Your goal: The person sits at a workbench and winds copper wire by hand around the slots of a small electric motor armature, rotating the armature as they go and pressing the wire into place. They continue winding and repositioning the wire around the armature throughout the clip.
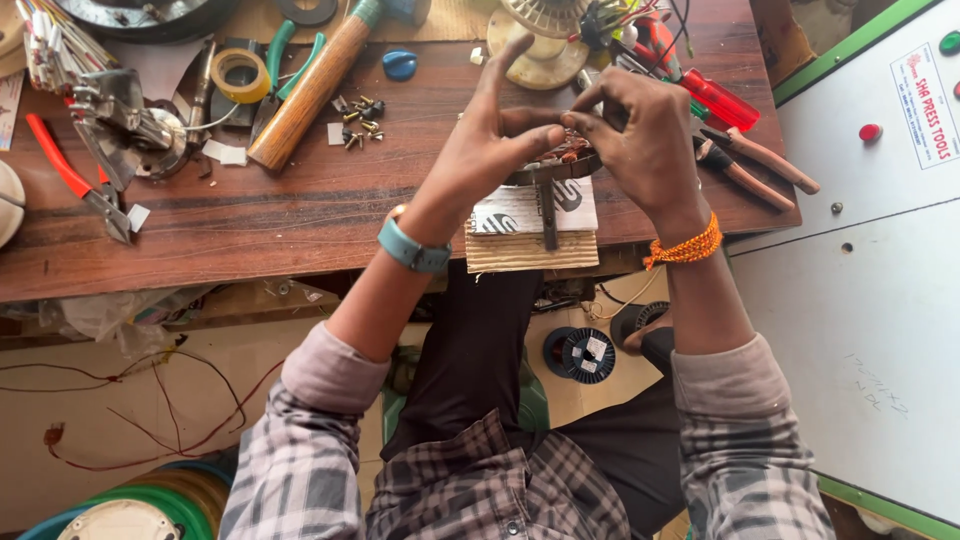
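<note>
My left hand [490, 140] and my right hand [640, 135] meet over a round metal motor core with copper windings [570, 155]. Both pinch at its top, and the left index finger sticks up. The core sits on a dark metal stand [549, 210] above a piece of corrugated cardboard [530, 250] at the front edge of the wooden bench [300, 220]. A teal watch is on my left wrist and an orange thread band on my right. Most of the core is hidden by my fingers.
A wooden-handled hammer [305, 90], a tape roll [240, 75], loose screws [360, 120], red-handled pliers [70, 180], a red screwdriver [720, 100] and brown-handled pliers [750, 165] lie on the bench. A white cabinet [870, 300] stands at right. Wire spools [585, 355] sit on the floor.
</note>
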`<control>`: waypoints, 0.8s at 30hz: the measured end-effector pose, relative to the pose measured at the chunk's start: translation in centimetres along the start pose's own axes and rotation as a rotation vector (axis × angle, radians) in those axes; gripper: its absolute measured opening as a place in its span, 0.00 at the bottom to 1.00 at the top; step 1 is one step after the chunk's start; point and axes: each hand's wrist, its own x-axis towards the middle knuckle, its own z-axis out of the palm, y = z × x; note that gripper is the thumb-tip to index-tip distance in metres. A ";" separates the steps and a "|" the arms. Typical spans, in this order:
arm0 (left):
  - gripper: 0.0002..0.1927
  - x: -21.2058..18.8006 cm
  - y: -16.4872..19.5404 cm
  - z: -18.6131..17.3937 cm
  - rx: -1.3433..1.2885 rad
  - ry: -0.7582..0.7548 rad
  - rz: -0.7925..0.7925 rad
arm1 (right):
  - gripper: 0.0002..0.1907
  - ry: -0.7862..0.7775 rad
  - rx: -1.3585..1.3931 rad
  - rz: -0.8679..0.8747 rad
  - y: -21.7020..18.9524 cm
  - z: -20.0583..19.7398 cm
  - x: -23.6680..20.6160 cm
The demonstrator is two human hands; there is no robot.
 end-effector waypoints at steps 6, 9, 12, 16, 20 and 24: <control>0.57 0.8 0.3 -0.5 0.044 -0.107 0.046 | 0.05 0.031 0.042 0.131 -1.7 0.4 -0.1; 0.52 0.8 0.5 -0.5 0.123 -0.137 0.155 | 0.06 0.100 0.116 0.182 -2.7 -0.1 -2.5; 0.46 0.6 0.1 -1.0 0.152 -0.186 0.207 | 0.07 0.178 0.215 0.258 -2.9 0.5 -5.1; 0.33 1.0 -0.5 -1.1 0.216 -0.216 0.111 | 0.07 0.214 0.283 0.351 -2.4 2.2 -7.7; 0.21 1.3 0.9 0.3 0.334 -0.210 0.074 | 0.05 0.229 0.411 0.404 -2.1 4.1 -9.9; 0.26 -0.6 2.5 3.3 0.826 -0.094 0.308 | 0.03 0.288 0.390 0.481 -1.6 5.1 -11.9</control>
